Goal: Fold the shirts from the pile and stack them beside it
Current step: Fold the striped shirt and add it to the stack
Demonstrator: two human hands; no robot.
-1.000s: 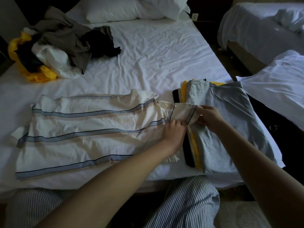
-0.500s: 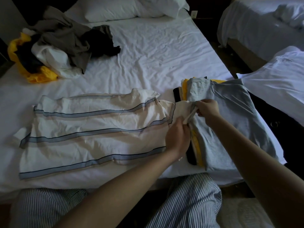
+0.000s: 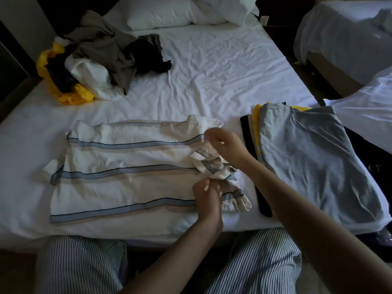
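1. On the near half of the bed, a cream striped shirt lies spread flat, stripes running left to right. The unfolded pile sits far left, near the pillow. The folded stack, grey shirt on top, is just right of the hands.
2. Left hand: fingers curled round the bunched sleeve at the shirt's right end. Right hand: pinching fabric slightly further up, by the top stripe.
3. Risk: the sleeve is twisted and crumpled. Laid over the body like that, it would likely trap a lump and make the fold sit crooked.
4. Risk: both grips are at one end. A hard tug could drag the whole shirt rightward, rucking the body, which already shows creases.
5. Risk: the stack is just beside the working hands. The right forearm passes over its left edge, so a careless sweep might skew the layers.
6. Risk: the stack's near corner appears to overhang the mattress edge. More weight dropped off-centre could tip it toward the floor.
7. Risk: the shirt's lower side runs close to the near edge of the bed, so it could slide off while being folded.
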